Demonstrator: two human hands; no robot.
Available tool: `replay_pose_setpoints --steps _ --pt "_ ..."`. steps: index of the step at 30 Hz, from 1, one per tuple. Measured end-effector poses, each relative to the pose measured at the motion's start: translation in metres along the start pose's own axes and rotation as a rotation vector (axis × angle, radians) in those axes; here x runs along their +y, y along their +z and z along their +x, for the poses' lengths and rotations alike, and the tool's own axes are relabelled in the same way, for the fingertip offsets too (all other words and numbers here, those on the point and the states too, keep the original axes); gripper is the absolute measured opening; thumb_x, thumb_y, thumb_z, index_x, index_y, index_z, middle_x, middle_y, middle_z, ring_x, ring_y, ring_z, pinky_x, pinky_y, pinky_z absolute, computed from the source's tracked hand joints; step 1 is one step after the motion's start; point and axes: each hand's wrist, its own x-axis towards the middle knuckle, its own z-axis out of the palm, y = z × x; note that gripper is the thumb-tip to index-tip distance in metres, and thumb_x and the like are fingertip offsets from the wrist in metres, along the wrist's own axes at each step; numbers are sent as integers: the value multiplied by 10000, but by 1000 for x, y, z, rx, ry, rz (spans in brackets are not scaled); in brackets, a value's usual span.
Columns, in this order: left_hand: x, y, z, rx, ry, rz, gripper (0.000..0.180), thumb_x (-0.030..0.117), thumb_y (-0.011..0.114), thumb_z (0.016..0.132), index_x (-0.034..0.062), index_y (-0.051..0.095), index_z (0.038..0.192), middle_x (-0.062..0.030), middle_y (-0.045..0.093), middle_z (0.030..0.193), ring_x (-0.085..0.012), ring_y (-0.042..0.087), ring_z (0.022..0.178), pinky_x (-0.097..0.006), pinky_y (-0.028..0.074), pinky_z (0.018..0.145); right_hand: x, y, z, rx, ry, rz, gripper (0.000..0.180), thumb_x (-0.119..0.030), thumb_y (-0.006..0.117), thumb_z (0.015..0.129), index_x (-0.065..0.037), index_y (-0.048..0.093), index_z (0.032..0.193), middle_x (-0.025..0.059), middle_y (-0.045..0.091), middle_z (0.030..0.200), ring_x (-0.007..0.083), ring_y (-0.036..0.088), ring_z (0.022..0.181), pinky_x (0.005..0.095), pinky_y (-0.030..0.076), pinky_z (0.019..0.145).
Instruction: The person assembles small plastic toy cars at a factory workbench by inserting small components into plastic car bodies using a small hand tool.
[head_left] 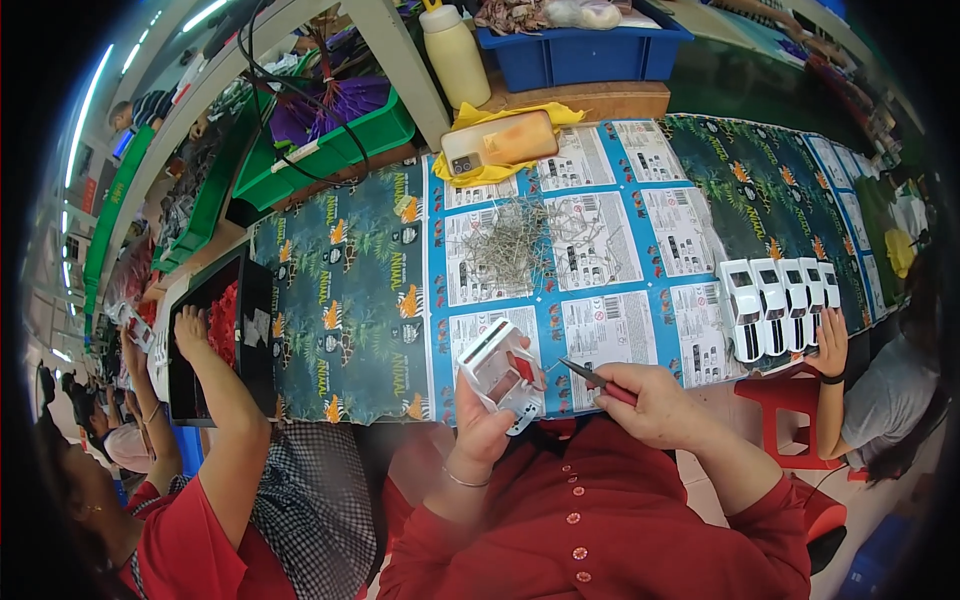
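Here, at the counter's (350,300) near edge, my left hand (485,425) grips a boxy white plastic toy truck (498,372) (red patch inside), while my right hand (650,400) pinches slim red-handled pliers (598,378) toward it. Thin metal pins (510,245) lie heaped mid-counter; finished trucks (780,300) line the right edge.

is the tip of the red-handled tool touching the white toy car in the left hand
Cannot tell. In the head view the tool tip ends right beside the white toy car held in the left hand; neither contact nor a gap shows plainly.

Long workbench (340,300) under ceiling striplights (85,110)
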Motion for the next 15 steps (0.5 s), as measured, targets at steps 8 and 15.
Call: replay_pose_setpoints --steps 8,15 --pt "8 5 15 81 112 -146 786 273 650 852 92 179 1454 -223 414 1365 -399 536 1131 -546 447 940 3 6 -3 47 -197 -169 167 -56 600 808 -45 601 975 150 621 832 348 604 768 406 484 658" --pt "11 15 13 33 154 -159 726 353 583 899 78 180 1437 -232 432 1340 -412 567 1085 -525 503 881 1 16 0 124 -309 -319 184 -34 608 779 -57 597 961 123 596 763 315 602 697 405 487 597"
